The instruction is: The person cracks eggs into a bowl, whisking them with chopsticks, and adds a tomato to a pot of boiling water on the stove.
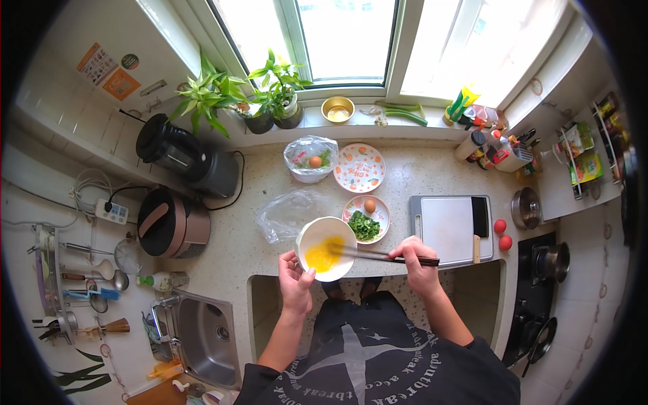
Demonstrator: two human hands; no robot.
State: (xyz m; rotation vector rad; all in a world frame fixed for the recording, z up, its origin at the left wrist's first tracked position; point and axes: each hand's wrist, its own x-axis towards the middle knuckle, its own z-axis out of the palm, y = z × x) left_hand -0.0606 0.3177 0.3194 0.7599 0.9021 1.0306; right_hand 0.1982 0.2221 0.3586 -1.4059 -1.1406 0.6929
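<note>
My left hand [296, 283] grips the rim of a white bowl [310, 238], which is tilted above the counter's front edge. Yellow beaten egg [321, 257] lies in the bowl. Dark chopsticks [374, 254] are held in my right hand [416, 263]; their tips are blurred in the egg. Just beyond the bowl, a small patterned plate [386, 212] carries chopped green herbs [363, 226] and a brown egg [370, 206]. A crumpled clear plastic bag [283, 215] lies left of that plate.
A larger plate [359, 168] and a bag-lined bowl [310, 174] with an egg stand farther back. On the right are a cutting board [443, 228] with a cleaver [479, 217], two tomatoes [500, 226] and a stove [529, 298]. A rice cooker [174, 223] and sink [207, 339] are left.
</note>
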